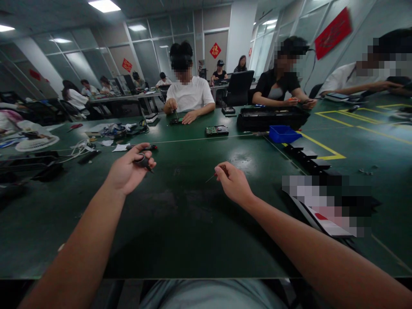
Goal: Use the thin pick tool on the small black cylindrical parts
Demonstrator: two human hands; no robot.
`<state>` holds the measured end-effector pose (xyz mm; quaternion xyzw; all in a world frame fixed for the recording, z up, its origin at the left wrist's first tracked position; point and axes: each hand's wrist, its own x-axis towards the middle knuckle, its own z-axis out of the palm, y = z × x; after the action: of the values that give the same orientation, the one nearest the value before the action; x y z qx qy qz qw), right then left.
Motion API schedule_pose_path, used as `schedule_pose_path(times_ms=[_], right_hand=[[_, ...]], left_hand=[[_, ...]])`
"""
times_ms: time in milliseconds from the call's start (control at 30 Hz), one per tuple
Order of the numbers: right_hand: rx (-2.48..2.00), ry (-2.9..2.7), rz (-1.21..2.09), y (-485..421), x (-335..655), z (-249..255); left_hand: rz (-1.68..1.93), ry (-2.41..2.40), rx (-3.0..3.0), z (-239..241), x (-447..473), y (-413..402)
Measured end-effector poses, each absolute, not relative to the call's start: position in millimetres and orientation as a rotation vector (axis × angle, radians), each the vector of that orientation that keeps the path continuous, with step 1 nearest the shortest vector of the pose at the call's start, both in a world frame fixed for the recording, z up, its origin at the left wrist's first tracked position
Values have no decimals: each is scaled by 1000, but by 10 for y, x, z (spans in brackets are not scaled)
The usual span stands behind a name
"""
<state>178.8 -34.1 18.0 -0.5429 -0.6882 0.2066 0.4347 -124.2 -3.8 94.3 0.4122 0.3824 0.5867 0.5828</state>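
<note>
Big matte green worktop point(180, 223), scuffed and dusty in the middle, with a blue plastic bin point(283, 134) way out toward the far right side. Left hand point(128, 171) is curled tight around a small dark rounded tool point(143, 162) near the worktop's middle. Right hand point(233, 182), just beside it, pinches a skinny orange-handled screwdriver point(214, 175), tip angled down at the mat.

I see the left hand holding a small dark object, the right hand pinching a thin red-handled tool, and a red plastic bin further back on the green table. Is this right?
Not quite: the bin is blue, not red, as the head view shows. The rest stands: the left hand holds a small dark object, and the right hand pinches a thin red-handled tool over the green table.
</note>
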Motion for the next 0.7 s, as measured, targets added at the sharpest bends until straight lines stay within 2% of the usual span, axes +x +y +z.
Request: schedule_pose_path(times_ms=[167, 367, 533, 700], right_hand=[[-1362, -1710, 512, -340, 1794, 178], [-1364, -1712, 507, -352, 1795, 173], [-1347, -1750, 556, -367, 1778, 166], [-1309, -1825, 581, -365, 1756, 155]], left_hand=[[1148, 782, 1201, 805, -722, -31], [1002, 918, 1724, 314, -293, -20], [863, 1195, 2044, -19, -246, 7], [730, 1154, 2262, -107, -341, 66]])
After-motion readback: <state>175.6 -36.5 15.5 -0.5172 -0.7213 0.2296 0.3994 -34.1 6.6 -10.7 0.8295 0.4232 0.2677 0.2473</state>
